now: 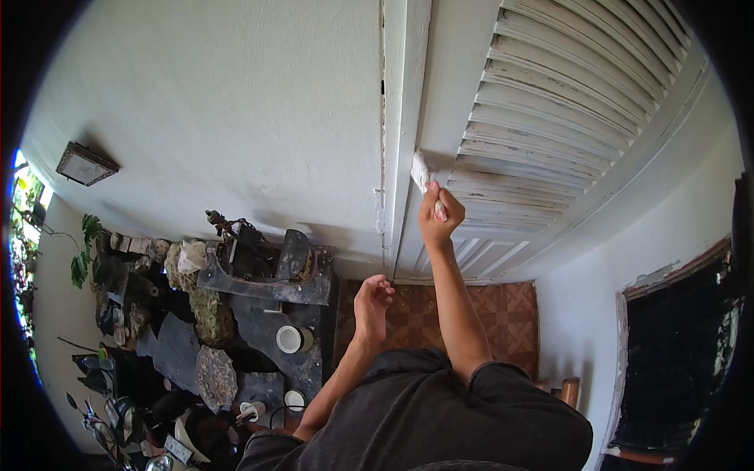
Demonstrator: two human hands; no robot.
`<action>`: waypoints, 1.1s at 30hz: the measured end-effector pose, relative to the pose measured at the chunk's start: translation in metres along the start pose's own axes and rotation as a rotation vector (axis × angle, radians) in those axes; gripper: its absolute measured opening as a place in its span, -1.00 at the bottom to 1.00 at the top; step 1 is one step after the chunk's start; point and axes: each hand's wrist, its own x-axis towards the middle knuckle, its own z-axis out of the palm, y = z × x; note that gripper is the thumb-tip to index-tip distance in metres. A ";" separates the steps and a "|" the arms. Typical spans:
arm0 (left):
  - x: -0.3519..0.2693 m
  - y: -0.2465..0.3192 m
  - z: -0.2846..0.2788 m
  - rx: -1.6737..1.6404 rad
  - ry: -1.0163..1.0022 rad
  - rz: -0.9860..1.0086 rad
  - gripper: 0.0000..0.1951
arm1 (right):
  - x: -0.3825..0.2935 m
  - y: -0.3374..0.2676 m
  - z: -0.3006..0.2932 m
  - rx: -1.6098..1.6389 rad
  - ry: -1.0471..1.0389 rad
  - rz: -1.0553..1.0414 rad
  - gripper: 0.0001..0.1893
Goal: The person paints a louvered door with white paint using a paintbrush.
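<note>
My right hand grips a paintbrush whose bristles are coated white. The brush head meets the white door frame, close to the edge of a louvred door. Worn paint and dark marks show on the door's slats. My left hand hangs lower and to the left, above the tiled floor, with its fingers loosely curled and nothing visible in it. A white paint can stands on the dark stone ledge left of that hand.
A wall lamp juts from the white wall at left. Rocks and a black metal machine crowd the ledge, with a white cup and a lid below. A parked motorcycle stands lower left. A dark window is at right.
</note>
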 end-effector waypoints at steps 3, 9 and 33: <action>-0.001 0.002 0.002 -0.010 0.008 -0.005 -0.84 | 0.036 -0.004 0.013 0.013 0.012 -0.120 -0.59; 0.000 0.005 0.002 -0.049 0.000 0.004 -0.84 | 0.111 -0.005 0.037 -0.070 0.078 -0.249 -0.67; 0.007 0.007 -0.004 -0.098 0.030 0.018 -0.84 | 0.039 0.013 0.018 0.003 -0.051 -0.273 -0.60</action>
